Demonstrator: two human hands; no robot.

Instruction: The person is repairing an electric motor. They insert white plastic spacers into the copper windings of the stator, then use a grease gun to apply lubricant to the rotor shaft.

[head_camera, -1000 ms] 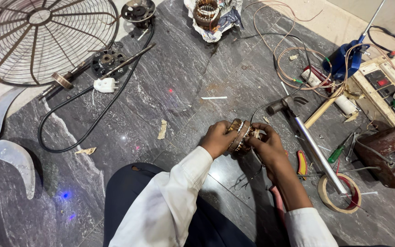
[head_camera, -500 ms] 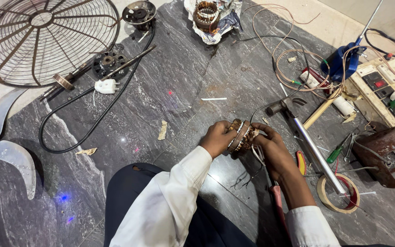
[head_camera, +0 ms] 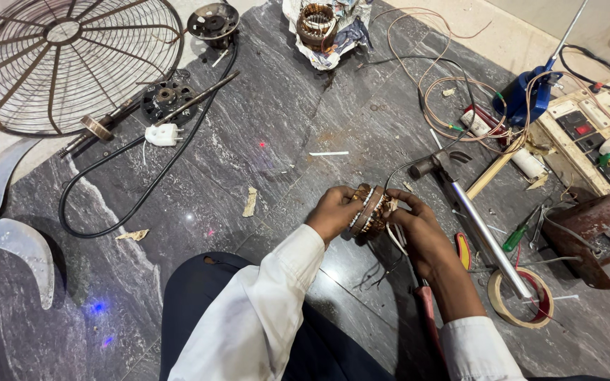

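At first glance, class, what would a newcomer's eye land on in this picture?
First, the left hand and right hand gripping a copper-wound motor stator at the centre, over the dark marble floor. Then the round wire fan guard at top left, and the hammer lying just right of the hands.

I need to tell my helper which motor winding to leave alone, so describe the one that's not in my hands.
Start at the big round wire fan guard at the top left of the dark stone floor, then go right past the small black motor cap. The spare winding sits there on crumpled paper at the top edge. Unlike the winding between both hands, nobody touches it.
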